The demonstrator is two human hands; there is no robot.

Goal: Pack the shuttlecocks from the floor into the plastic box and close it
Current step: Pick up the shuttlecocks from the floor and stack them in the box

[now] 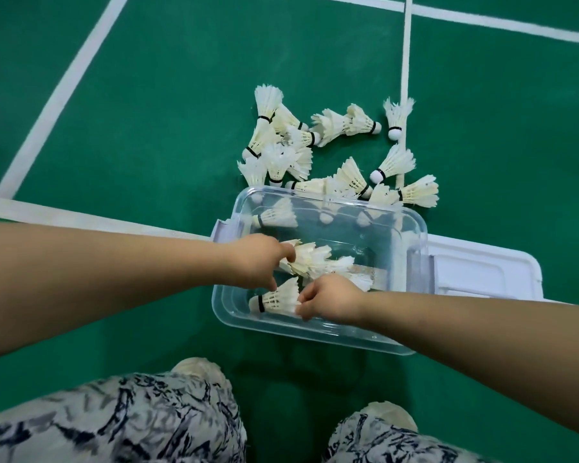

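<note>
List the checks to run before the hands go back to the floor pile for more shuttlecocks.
1. Plastic box open, upright: ok.
2. Lid off, lying right of the box: ok.
3. Left hand emptied: not ok, fingers on a shuttlecock bunch.
4. Right hand emptied: not ok, touching a single shuttlecock.
5. Floor pile cleared: not ok, many remain.
6. Room left in the box: ok.

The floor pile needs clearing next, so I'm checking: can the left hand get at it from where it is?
Probably yes: the left hand is in the open box, and the pile lies uncovered just past its far rim.
</note>
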